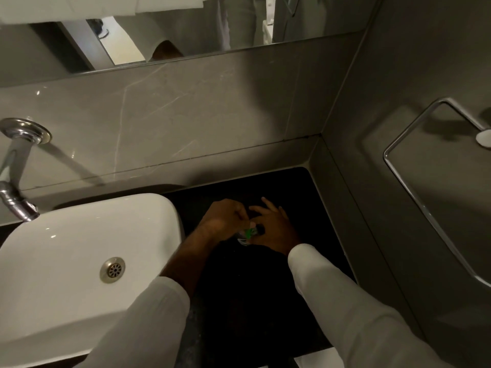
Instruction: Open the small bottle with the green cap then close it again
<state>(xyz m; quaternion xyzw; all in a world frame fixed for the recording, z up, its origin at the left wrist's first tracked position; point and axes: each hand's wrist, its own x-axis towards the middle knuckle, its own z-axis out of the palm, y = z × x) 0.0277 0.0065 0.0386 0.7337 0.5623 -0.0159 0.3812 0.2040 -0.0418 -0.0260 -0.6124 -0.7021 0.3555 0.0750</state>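
Observation:
A small bottle (245, 236) with a green cap (249, 231) sits low over the black countertop (265, 301), between my two hands. My left hand (221, 220) curls over it from the left, fingers closed around its top. My right hand (273, 227) comes in from the right with its thumb and forefinger at the cap end and the other fingers spread upward. Most of the bottle is hidden by my fingers and the dim light. Whether the cap is on or off cannot be told.
A white basin (79, 248) with a metal drain (113, 269) lies to the left, under a chrome tap (16, 181). Grey tiled walls close the corner behind and to the right. A chrome towel ring (414, 187) hangs on the right wall. A mirror (186, 35) runs above.

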